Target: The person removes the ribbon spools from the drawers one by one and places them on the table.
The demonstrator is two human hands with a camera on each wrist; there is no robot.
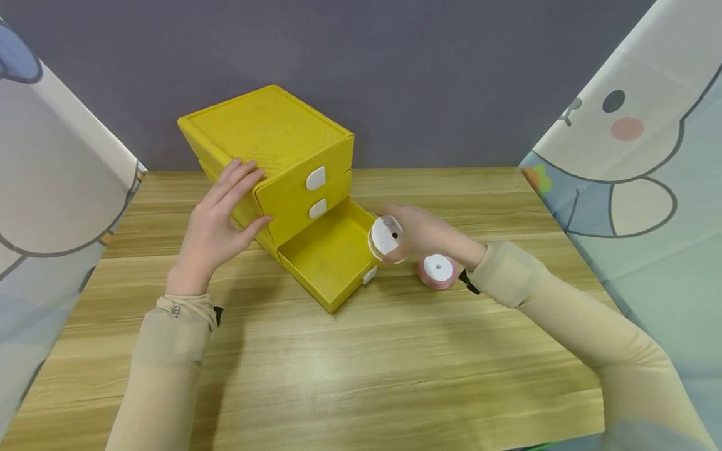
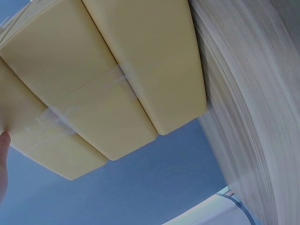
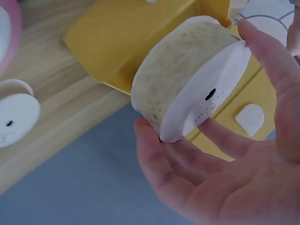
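A yellow drawer cabinet (image 1: 271, 134) with white tabs stands at the back left, its bottom drawer (image 1: 329, 250) pulled out with a bare floor. My left hand (image 1: 217, 219) rests on the cabinet's near left corner, fingers straight over the top edge and thumb by the front. In the left wrist view the cabinet's side (image 2: 136, 70) shows, with only a fingertip at the edge. Over the drawer's right side, my right hand (image 1: 414, 235) holds a ribbon spool (image 3: 187, 75) with white flanges and pale ribbon, between thumb and fingers.
A pink ribbon spool (image 1: 438, 270) lies flat on the wooden table (image 1: 338, 388), right of the drawer. In the right wrist view another white spool (image 3: 18, 119) lies near it. A grey panel (image 1: 429, 81) stands behind, and printed cloths (image 1: 637, 156) flank both sides.
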